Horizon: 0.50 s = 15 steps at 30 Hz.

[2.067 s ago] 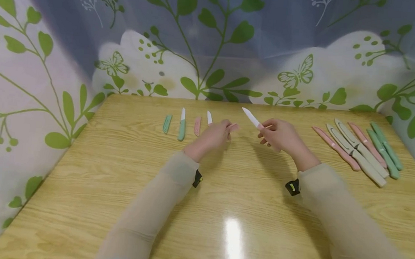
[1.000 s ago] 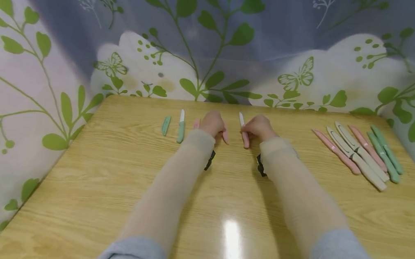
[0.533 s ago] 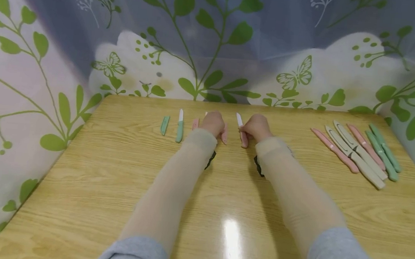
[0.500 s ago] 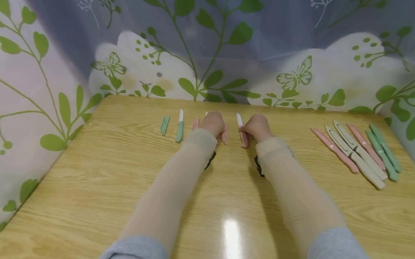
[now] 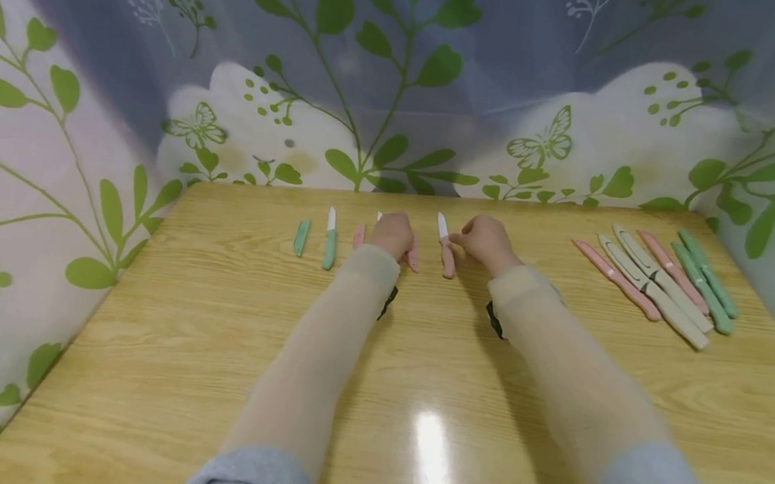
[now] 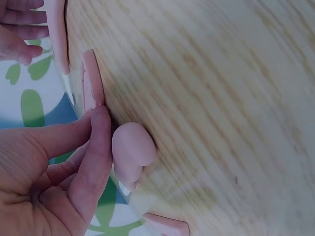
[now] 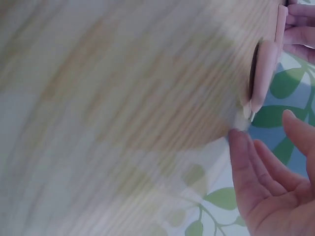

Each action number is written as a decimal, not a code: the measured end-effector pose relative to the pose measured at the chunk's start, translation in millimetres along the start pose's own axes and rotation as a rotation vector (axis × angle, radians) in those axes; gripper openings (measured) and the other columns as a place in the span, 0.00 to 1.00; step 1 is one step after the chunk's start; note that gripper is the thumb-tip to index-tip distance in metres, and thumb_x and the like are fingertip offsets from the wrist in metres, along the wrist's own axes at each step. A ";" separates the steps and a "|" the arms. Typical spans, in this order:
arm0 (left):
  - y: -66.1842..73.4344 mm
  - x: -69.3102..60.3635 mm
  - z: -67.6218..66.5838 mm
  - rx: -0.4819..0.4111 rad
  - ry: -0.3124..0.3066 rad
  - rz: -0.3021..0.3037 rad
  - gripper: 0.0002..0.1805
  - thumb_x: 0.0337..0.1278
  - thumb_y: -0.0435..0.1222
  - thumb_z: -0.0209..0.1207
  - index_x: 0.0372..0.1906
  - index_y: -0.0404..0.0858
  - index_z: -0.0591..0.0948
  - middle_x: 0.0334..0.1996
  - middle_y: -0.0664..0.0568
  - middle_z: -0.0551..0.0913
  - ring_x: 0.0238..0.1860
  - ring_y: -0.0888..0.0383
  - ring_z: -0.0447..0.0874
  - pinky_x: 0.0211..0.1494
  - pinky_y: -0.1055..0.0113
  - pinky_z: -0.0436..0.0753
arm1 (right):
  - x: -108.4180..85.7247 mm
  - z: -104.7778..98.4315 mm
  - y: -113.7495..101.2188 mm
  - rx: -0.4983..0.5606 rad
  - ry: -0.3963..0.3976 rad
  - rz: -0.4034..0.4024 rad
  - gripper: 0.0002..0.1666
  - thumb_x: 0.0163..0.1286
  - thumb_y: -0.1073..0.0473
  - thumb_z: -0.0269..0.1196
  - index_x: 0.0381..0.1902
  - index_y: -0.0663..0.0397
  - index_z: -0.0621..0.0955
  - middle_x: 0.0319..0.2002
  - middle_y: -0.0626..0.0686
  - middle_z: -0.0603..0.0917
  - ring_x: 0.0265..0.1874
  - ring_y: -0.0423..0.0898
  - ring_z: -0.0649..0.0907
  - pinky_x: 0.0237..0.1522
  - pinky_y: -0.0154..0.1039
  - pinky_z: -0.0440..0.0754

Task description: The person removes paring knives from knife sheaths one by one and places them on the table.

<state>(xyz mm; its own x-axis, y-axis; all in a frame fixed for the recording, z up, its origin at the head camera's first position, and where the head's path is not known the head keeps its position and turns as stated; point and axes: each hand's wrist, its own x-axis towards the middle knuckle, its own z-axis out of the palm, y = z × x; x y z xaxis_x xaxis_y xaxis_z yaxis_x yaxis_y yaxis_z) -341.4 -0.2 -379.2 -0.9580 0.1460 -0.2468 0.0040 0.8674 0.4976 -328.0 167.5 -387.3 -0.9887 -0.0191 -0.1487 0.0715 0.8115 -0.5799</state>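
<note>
My left hand point(image 5: 393, 233) pinches a pink knife sheath point(image 6: 92, 81) between thumb and forefinger, close to the tabletop. Beside that hand lies a second pink paring knife point(image 6: 132, 150), mostly hidden by the hand in the head view. To the right, a pink paring knife point(image 5: 446, 253) rests on the table with its white blade pointing toward the wall. My right hand point(image 5: 487, 243) hovers just right of this knife, its fingers apart from the handle in the right wrist view. Another pink sheath point(image 5: 359, 236) lies left of my left hand.
Farther left lie a green paring knife point(image 5: 329, 248) with its blade bare and a green sheath point(image 5: 301, 238). At the right, several longer pink, cream and green knives point(image 5: 657, 285) lie side by side. A leaf-patterned curtain point(image 5: 401, 82) stands behind the table point(image 5: 282, 340).
My right hand has brought the pink knife down to the table, let go and drawn slightly right. My left hand has lowered its pink sheath to the table and still pinches it.
</note>
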 end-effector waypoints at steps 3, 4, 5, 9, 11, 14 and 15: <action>-2.4 1.4 0.0 0.012 -0.015 -0.008 0.10 0.58 0.23 0.56 0.29 0.31 0.87 0.38 0.42 0.86 0.35 0.52 0.80 0.33 0.71 0.76 | -3.6 -2.3 1.1 -0.020 -0.022 0.005 0.30 0.72 0.50 0.60 0.58 0.72 0.73 0.59 0.67 0.76 0.59 0.61 0.75 0.61 0.52 0.73; -2.5 1.9 0.4 0.018 -0.022 -0.012 0.09 0.57 0.23 0.57 0.29 0.31 0.86 0.40 0.42 0.85 0.37 0.53 0.79 0.28 0.72 0.75 | -5.4 -3.8 2.0 -0.026 -0.033 0.003 0.32 0.72 0.49 0.59 0.60 0.72 0.72 0.60 0.68 0.75 0.60 0.62 0.74 0.61 0.52 0.73; -2.3 2.7 1.0 0.023 -0.027 -0.019 0.08 0.56 0.23 0.58 0.29 0.31 0.86 0.42 0.42 0.85 0.38 0.53 0.80 0.26 0.73 0.73 | -7.3 -6.0 3.6 -0.036 -0.049 -0.001 0.35 0.72 0.47 0.58 0.63 0.72 0.70 0.63 0.68 0.73 0.62 0.62 0.73 0.63 0.53 0.71; 1.4 5.9 5.1 0.052 -0.054 -0.030 0.04 0.52 0.23 0.62 0.30 0.32 0.86 0.49 0.43 0.84 0.44 0.52 0.80 0.25 0.74 0.73 | -16.4 -21.7 16.4 -0.122 -0.146 -0.063 0.45 0.73 0.44 0.55 0.71 0.73 0.55 0.70 0.72 0.60 0.69 0.66 0.61 0.70 0.58 0.59; 3.7 7.1 6.8 0.095 -0.046 -0.019 0.05 0.53 0.23 0.61 0.32 0.32 0.86 0.49 0.43 0.83 0.45 0.52 0.79 0.29 0.73 0.74 | -22.1 -32.2 27.5 -0.181 -0.189 -0.130 0.50 0.73 0.43 0.55 0.73 0.73 0.48 0.73 0.73 0.51 0.72 0.70 0.52 0.71 0.63 0.50; 5.2 6.8 8.3 0.137 -0.033 -0.013 0.07 0.54 0.23 0.60 0.32 0.33 0.86 0.47 0.43 0.84 0.43 0.52 0.79 0.34 0.72 0.75 | -32.0 -47.3 46.4 -0.264 -0.216 -0.227 0.55 0.72 0.39 0.55 0.74 0.71 0.41 0.74 0.74 0.40 0.72 0.73 0.41 0.68 0.70 0.41; 5.2 6.6 8.6 0.140 -0.029 -0.013 0.07 0.53 0.23 0.60 0.32 0.33 0.87 0.47 0.44 0.84 0.43 0.52 0.79 0.35 0.72 0.76 | -35.9 -52.2 52.2 -0.271 -0.224 -0.242 0.57 0.71 0.38 0.56 0.75 0.69 0.40 0.74 0.73 0.38 0.71 0.73 0.38 0.67 0.72 0.39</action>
<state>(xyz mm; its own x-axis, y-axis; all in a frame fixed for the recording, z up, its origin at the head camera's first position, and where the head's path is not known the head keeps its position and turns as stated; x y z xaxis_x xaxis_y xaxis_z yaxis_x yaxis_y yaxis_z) -345.2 9.4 -385.4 -0.9495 0.1461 -0.2777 0.0332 0.9269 0.3739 -295.7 241.0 -370.4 -0.9177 -0.3298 -0.2216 -0.2258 0.8918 -0.3921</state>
